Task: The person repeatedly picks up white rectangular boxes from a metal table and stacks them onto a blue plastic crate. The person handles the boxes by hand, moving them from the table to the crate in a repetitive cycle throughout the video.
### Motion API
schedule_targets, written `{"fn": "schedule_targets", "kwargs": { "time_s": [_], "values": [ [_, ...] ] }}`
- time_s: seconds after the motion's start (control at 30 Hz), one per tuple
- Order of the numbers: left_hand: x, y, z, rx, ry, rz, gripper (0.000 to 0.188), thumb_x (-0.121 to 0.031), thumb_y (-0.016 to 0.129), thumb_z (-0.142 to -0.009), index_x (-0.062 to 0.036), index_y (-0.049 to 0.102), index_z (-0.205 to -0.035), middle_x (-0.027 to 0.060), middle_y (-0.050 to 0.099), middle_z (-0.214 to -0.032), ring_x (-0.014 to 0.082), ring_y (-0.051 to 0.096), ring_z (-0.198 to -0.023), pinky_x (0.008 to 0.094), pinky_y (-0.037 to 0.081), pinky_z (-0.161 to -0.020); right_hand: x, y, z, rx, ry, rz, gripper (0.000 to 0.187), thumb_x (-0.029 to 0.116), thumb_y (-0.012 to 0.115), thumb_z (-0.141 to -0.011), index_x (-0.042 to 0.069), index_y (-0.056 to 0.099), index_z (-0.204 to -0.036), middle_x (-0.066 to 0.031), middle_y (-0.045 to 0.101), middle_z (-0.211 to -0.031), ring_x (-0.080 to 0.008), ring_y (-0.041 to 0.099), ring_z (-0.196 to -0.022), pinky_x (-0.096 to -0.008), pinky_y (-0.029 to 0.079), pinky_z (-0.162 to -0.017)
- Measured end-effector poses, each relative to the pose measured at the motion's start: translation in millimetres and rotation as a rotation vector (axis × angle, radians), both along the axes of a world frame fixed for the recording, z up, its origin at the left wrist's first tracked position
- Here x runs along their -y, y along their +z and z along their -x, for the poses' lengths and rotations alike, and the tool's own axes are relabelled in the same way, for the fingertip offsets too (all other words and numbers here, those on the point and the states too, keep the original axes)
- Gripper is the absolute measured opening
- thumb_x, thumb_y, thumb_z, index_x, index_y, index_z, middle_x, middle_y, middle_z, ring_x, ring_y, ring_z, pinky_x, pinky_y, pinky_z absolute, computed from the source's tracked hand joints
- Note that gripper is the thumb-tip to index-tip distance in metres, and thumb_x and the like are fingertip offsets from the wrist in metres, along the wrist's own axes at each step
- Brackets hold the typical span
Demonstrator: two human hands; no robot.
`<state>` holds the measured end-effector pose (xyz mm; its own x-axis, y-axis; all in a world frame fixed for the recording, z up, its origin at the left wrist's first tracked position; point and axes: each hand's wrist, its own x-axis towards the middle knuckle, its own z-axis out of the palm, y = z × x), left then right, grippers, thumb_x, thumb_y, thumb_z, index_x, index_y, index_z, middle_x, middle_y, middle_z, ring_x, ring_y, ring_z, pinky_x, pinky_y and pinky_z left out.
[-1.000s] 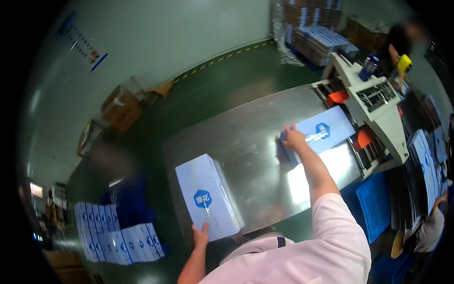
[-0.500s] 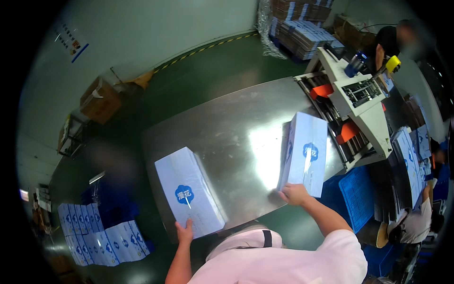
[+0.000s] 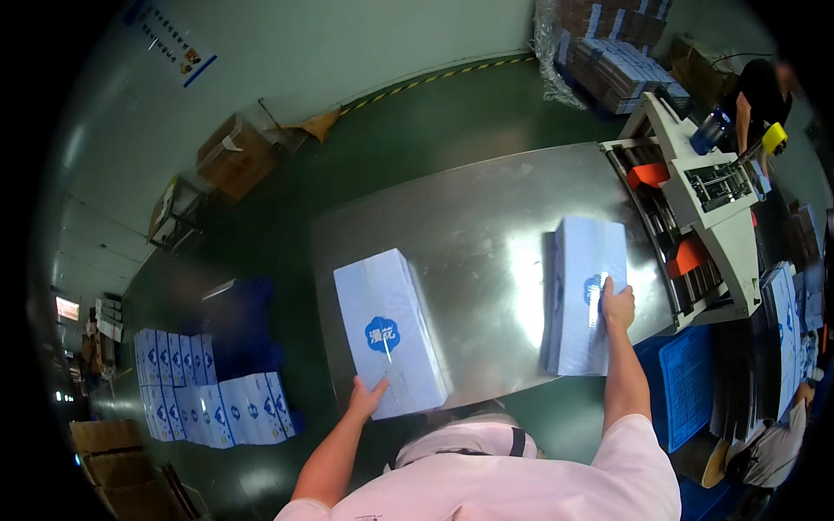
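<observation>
Evidently steadying two pale blue cartons on the steel worktop (image 3: 486,226): left hand (image 3: 367,398) open-palmed against the near carton's (image 3: 389,334) end, right hand (image 3: 617,306) flat atop the far carton (image 3: 584,295), neither grip closed.

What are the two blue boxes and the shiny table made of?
The left box and the right box look like printed cardboard: pale blue, flat-sided, crisp folded edges, a faint sheen that may be a coating. The table seems to be bare metal, probably steel: grey, smooth, with a bright glare streak. The left hand touches one box, the right hand rests on the other.
</observation>
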<state>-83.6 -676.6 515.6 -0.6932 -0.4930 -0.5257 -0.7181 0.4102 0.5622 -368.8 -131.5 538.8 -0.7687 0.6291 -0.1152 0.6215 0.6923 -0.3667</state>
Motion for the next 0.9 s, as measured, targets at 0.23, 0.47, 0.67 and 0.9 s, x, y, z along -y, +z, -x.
{"fn": "schedule_targets", "kwargs": {
  "time_s": [0.23,0.47,0.67,0.9],
  "values": [
    [7,1,4,0.0,-0.025,-0.059,0.086,-0.046,0.073,-0.077,0.0092,0.034,-0.13,0.026,0.056,-0.123,0.0348,0.057,-0.114,0.039,0.045,-0.095,196,-18,-19,-0.008,0.267,0.093,0.063,0.058,0.053,-0.085,0.0,0.051,-0.108,-0.0233,0.061,-0.102,-0.0391,0.061,-0.094,-0.0505,0.048,-0.079],
    [32,1,-8,-0.044,0.091,-0.045,0.084,-0.039,0.075,-0.078,0.0083,0.032,-0.132,0.0252,0.056,-0.122,0.0329,0.058,-0.111,0.038,0.046,-0.094,296,-2,-58,-0.02,0.721,0.457,0.066,0.047,0.066,-0.08,0.0,0.045,-0.122,-0.0245,0.06,-0.111,-0.0405,0.059,-0.103,-0.0475,0.048,-0.085],
    [38,-19,-15,-0.246,0.142,-0.05,0.087,-0.035,0.076,-0.078,0.0064,0.028,-0.137,0.0243,0.056,-0.123,0.0318,0.059,-0.111,0.0384,0.046,-0.094,268,-17,-85,0.046,0.726,0.923,0.071,0.035,0.071,-0.081,0.006,0.039,-0.137,-0.0185,0.059,-0.122,-0.0291,0.058,-0.112,-0.0364,0.045,-0.095],
    [68,-15,-37,-0.2,0.181,-0.081,0.081,-0.034,0.075,-0.078,0.0009,0.031,-0.136,0.0213,0.056,-0.125,0.0319,0.056,-0.114,0.0389,0.044,-0.096,286,-51,-129,0.091,0.698,1.063,0.079,0.03,0.071,-0.083,0.003,0.028,-0.143,-0.0184,0.054,-0.127,-0.0255,0.054,-0.116,-0.0353,0.042,-0.098]
  ]
}}
